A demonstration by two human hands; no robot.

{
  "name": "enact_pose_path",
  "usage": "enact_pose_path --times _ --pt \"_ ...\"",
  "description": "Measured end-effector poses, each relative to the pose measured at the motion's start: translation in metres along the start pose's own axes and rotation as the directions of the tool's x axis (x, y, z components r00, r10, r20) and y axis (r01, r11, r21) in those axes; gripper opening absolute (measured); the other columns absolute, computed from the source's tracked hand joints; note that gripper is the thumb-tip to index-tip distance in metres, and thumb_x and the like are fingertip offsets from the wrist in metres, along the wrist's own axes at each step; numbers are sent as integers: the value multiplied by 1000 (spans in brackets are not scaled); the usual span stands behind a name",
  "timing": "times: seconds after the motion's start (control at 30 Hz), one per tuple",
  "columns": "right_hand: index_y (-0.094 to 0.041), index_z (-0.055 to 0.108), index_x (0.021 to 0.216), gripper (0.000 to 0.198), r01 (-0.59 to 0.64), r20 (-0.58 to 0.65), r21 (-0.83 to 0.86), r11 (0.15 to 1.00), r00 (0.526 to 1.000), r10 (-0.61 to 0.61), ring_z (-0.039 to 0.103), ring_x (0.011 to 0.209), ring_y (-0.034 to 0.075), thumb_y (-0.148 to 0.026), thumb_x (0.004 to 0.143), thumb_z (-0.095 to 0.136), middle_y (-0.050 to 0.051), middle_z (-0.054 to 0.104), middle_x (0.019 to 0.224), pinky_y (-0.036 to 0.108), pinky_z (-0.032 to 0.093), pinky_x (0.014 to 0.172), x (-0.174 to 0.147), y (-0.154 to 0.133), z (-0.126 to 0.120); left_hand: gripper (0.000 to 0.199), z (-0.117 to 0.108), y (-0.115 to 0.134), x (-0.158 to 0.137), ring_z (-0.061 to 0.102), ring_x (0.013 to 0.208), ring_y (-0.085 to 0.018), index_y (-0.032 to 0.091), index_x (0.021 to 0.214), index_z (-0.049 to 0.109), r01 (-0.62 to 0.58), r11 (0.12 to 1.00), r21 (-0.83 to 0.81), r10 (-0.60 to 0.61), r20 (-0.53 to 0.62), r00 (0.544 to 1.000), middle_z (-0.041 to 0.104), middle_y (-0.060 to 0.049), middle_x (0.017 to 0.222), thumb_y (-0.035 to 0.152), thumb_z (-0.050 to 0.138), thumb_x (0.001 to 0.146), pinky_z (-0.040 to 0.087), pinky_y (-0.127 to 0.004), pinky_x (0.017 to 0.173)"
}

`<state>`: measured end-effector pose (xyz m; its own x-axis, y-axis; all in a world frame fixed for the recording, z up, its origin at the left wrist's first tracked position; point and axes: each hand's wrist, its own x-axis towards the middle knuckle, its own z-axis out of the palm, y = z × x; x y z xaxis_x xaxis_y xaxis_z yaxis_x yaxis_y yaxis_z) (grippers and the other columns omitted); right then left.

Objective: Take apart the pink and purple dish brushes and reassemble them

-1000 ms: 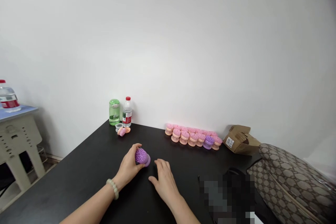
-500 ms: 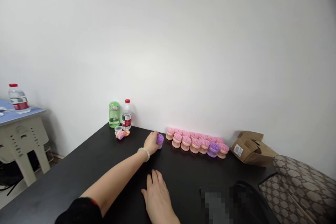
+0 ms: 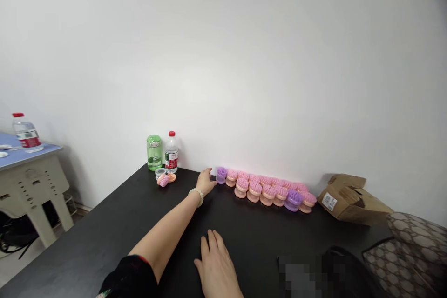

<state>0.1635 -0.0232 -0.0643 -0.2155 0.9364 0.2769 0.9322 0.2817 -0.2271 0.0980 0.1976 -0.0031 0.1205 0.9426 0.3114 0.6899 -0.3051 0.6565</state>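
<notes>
My left hand [image 3: 206,182], wearing a beaded bracelet, is reached out over the black table [image 3: 139,223]. Its fingers and thumb are apart with nothing between them. Just right of the fingertips a purple bristle brush [image 3: 221,175] stands upright, bristles up, at the left end of the back row. Pink bristle brushes [image 3: 254,191] stand close together in two rows to its right. Among the front ones is a second purple bristle brush [image 3: 293,200]. Nearer to me, my right hand [image 3: 218,265] lies palm down on the table, fingers stretched out, holding nothing.
At the back left corner stand a green bottle [image 3: 154,152] and a red-capped water bottle [image 3: 171,152]. A tipped pink brush [image 3: 163,180] lies before them beside small round parts. An open cardboard box [image 3: 352,200] and a patterned bag [image 3: 419,237] sit at the right. A white wall rises behind.
My left hand has let go of the purple brush, which now stands against the left end of the back row by the wall. My right hand stays on the table. The view has shifted slightly.
</notes>
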Motion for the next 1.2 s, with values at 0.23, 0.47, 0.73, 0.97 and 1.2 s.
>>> enact_pose_path --times 0.23,0.47,0.73,0.97,1.2 --pt "-10 72 120 45 100 -112 -92 991 988 -110 61 121 43 -13 76 74 24 66 130 52 56 95 -1 11 13 34 -89 -51 -36 64 108 -25 18 126 58 84 949 303 -41 -145 989 61 -10 129 33 61 96 56 -46 90" --pt "-13 74 117 41 162 -145 -269 949 968 -207 67 114 41 -18 77 72 20 70 124 48 61 87 1 17 20 35 -134 -81 -50 63 109 -25 18 127 58 242 875 420 -200 -142 970 60 -10 129 33 62 96 56 -46 90" --pt "-13 73 118 40 161 -96 -216 963 978 -185 66 116 38 -19 79 70 19 70 125 46 59 91 0 13 3 29 -115 -56 -61 64 107 -23 20 123 60 82 899 431 -123 68 990 61 -10 128 33 59 97 56 -44 90" --pt "-11 69 117 37 -97 -182 249 964 973 145 67 108 34 -23 91 47 18 72 113 44 58 87 8 26 -45 32 -84 -5 -151 52 122 -36 24 97 74 -227 926 302 129 312 941 38 -8 154 38 84 70 47 -48 100" --pt "-17 73 106 35 -104 -163 589 801 956 244 70 101 31 -34 85 51 15 75 108 42 60 82 19 49 -51 77 -78 25 -207 30 142 -45 28 127 58 -356 934 -16 313 517 797 29 -16 157 26 92 57 36 -63 107"
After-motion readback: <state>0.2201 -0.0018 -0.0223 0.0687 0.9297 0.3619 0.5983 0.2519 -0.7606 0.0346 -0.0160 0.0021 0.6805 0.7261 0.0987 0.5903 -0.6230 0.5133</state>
